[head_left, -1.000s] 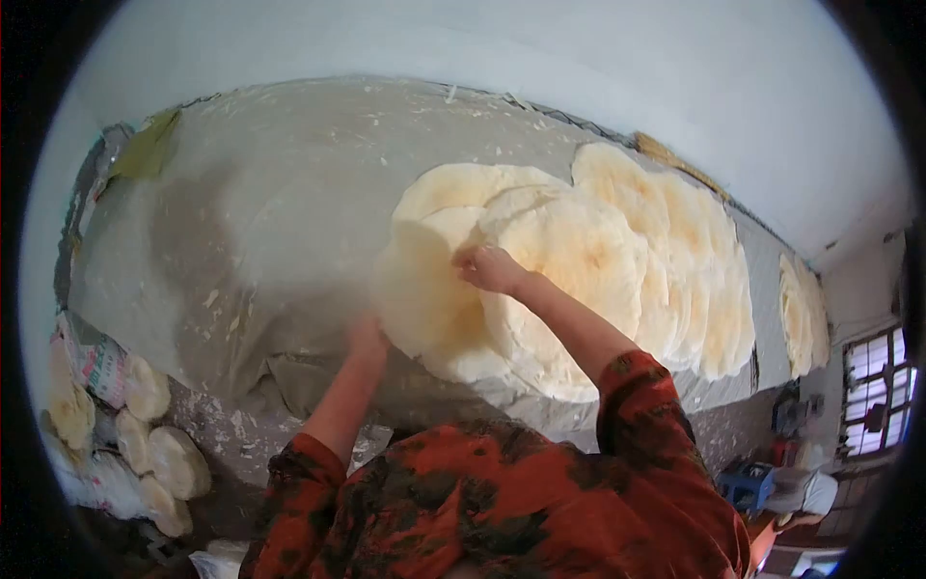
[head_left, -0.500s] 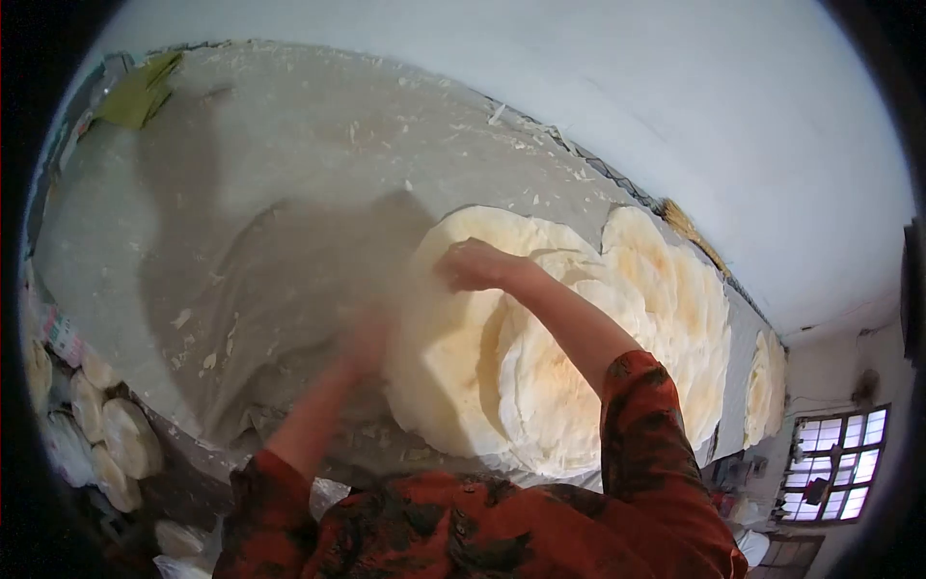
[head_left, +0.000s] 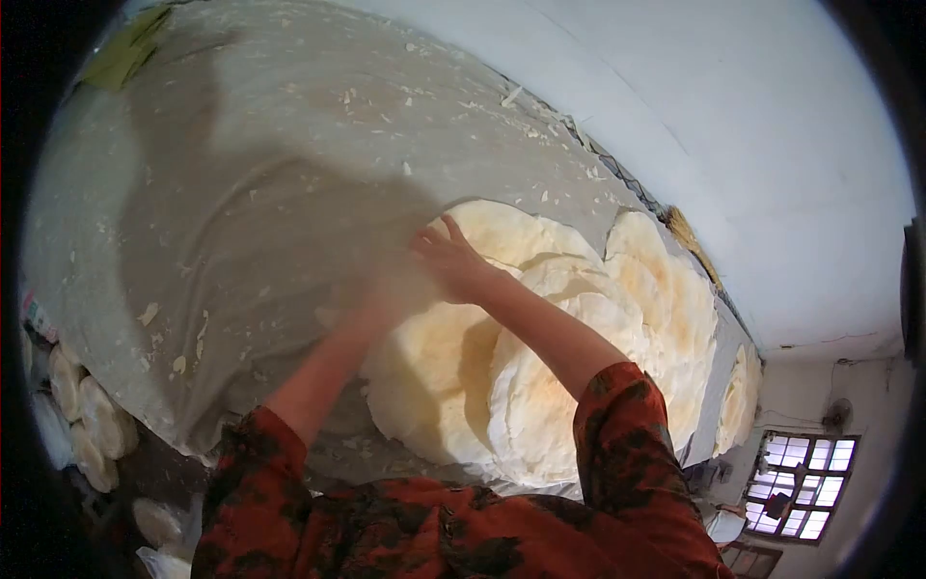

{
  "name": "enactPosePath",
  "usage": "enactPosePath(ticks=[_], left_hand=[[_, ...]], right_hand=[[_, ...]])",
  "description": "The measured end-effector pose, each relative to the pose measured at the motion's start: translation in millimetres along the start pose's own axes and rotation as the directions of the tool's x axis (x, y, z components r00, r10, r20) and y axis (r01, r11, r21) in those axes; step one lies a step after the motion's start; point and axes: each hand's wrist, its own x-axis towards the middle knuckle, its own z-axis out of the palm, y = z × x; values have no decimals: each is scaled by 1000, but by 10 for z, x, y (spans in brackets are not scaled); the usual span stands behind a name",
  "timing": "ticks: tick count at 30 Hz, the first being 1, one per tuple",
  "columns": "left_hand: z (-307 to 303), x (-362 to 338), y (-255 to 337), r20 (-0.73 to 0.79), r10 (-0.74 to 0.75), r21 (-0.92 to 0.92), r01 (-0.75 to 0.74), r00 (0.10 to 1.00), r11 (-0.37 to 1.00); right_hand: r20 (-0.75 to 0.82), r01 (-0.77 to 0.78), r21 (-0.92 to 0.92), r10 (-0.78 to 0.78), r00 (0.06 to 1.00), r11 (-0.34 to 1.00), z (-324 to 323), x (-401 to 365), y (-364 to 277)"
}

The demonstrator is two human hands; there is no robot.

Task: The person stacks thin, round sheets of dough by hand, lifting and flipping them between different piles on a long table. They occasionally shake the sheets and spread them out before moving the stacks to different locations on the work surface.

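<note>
From here, the leftmost flatbread [head_left: 420, 391] lies on the grey sheet [head_left: 299, 111], bodyward of both hands; the right hand [head_left: 448, 256], fingers parted, is at its far edge, the left hand [head_left: 383, 296] beside, too blurred to tell its grip.

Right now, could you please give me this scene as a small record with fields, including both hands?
Main things: overlapping, round, flat, cream-coloured bread-like sheets, browner in patches
Surface: grey, scrap-strewn covering
Right hand: at the sheets' upper-left edge in the picture; grip unclear
Left hand: blurred, close to the right hand; grip unclear
Far edge: straw-coloured brush
Picture's lower left: more round, pale pieces
Picture's lower right: dark-framed, barred window
</note>
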Motion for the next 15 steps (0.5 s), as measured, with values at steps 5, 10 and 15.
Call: enactPosePath(ticks=[5,10,15], left_hand=[[207,-460,54,121,78,-400,-24,990,916],[414,-634,-114,136,150,-863,42,979,504],[96,-1061,-484,-112,-181,-699,52,977,713]], right_hand=[[61,237,-257,-229,971,937,-133,-100,-88],[289,111,-79,-84,954,991,-71,-156,-176],[419,147,-116,-86,904,982,-661,72,37]])
